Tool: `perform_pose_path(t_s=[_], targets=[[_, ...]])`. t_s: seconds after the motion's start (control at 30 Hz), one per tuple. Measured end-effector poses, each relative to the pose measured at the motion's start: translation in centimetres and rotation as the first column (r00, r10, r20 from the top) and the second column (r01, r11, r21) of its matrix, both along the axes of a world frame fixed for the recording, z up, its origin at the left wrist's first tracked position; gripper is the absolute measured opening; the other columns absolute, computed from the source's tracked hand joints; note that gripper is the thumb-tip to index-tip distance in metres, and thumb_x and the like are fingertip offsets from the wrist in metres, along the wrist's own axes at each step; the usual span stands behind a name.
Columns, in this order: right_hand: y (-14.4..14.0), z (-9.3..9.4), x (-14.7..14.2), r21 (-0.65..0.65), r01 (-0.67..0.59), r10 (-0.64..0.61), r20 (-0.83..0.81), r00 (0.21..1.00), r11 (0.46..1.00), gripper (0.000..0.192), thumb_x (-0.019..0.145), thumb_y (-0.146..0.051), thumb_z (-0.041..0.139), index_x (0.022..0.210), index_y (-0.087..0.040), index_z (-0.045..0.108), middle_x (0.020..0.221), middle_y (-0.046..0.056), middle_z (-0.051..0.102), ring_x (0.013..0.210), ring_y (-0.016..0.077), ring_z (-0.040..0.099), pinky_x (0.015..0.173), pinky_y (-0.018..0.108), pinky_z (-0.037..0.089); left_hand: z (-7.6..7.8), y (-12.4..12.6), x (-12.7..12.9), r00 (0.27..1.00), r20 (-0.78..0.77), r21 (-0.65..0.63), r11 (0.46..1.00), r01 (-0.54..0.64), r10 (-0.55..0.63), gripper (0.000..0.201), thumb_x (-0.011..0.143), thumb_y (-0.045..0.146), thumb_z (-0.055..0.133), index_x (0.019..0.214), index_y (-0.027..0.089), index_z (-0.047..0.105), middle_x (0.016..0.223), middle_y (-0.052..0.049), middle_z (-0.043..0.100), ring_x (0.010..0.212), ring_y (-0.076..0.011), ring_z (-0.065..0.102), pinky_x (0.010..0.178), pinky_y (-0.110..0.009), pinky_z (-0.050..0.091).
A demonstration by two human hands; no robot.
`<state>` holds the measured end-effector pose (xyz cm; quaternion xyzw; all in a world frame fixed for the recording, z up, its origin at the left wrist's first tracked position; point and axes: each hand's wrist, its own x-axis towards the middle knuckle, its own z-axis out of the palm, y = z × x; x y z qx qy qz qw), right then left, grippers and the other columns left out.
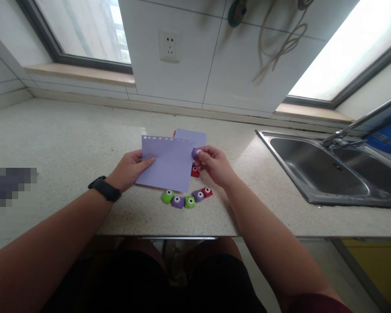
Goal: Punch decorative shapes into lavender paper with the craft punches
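My left hand (132,168) grips the left edge of a purple sheet of paper (167,163), thumb on top. A row of small punched shapes runs along the sheet's upper edge. At its right edge, my right hand (216,164) pinches a purple craft punch (196,153), which sits against the upper right corner. Whether the paper is inside the punch's slot I cannot tell. Just below those fingers is a red craft punch (195,171), partly hidden. Several more punches lie in front of the sheet, among them a green one (190,201) and a purple one (178,201).
Behind the held sheet lies another purple paper (195,136), with a bit of something red at its left edge. A steel sink (308,202) with a faucet (342,134) is set into the speckled counter (68,130) on the right. A tiled wall with a socket (169,45) stands behind.
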<state>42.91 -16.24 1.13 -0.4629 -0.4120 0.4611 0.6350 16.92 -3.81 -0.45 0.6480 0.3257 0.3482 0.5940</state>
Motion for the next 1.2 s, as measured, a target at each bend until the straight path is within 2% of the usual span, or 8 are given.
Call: perform_pose_path(t_s=[0.23,0.47,0.63,0.93,1.2], targets=[[0.26,-0.28,0.0,-0.04,0.019,-0.018,0.017,1.0,0.999,0.045,0.075,-0.056,0.086,0.084,-0.017,0.066,0.07,0.001,0.068,0.051,0.0085,0.058,0.048,0.022,0.047,0.33,0.1,-0.14,0.999,-0.045,0.018,0.999,0.029,-0.028,0.053,0.076,0.052,0.084,0.114,0.015,0.077,0.106,-0.01,0.079,0.086,-0.0253,0.072,0.078,-0.037,0.061],[0.06,0.09,-0.45,-0.082,0.036,-0.034,0.028,0.999,0.996,0.045,0.071,-0.053,0.089,0.086,-0.016,0.067,0.066,0.0,0.067,0.054,0.01,0.06,0.051,0.023,0.048,0.38,0.08,-0.21,0.996,-0.037,-0.039,0.996,0.082,-0.083,0.048,0.08,0.047,0.083,0.115,0.016,0.077,0.101,-0.009,0.079,0.084,-0.0212,0.072,0.076,-0.032,0.061],[-0.03,0.32,-0.72,-0.089,0.044,-0.038,0.067,0.997,0.995,0.044,0.07,-0.049,0.09,0.088,-0.016,0.066,0.064,-0.001,0.067,0.056,0.0112,0.06,0.051,0.024,0.047,0.29,0.09,-0.24,0.996,-0.033,-0.039,0.996,0.078,-0.079,0.048,0.08,0.048,0.083,0.116,0.017,0.077,0.104,-0.009,0.08,0.085,-0.0217,0.073,0.078,-0.034,0.061],[-0.01,0.02,-0.78,-0.045,0.022,-0.022,0.005,1.0,0.999,0.041,0.07,-0.038,0.091,0.099,-0.018,0.071,0.078,0.001,0.072,0.064,0.0109,0.063,0.062,0.027,0.052,-0.05,0.11,0.01,0.999,0.013,-0.011,0.999,0.041,-0.041,0.054,0.077,0.049,0.085,0.117,0.015,0.075,0.113,-0.012,0.078,0.094,-0.0257,0.073,0.09,-0.041,0.06],[-0.19,-0.15,-0.53,0.014,-0.01,0.009,0.06,0.998,1.0,0.038,0.07,-0.033,0.091,0.102,-0.02,0.076,0.089,0.001,0.074,0.077,0.0114,0.065,0.074,0.027,0.053,-0.5,0.4,-0.07,0.999,0.016,0.029,0.998,0.051,-0.051,0.052,0.078,0.049,0.084,0.119,0.017,0.075,0.117,-0.012,0.077,0.1,-0.0271,0.073,0.093,-0.042,0.058]])
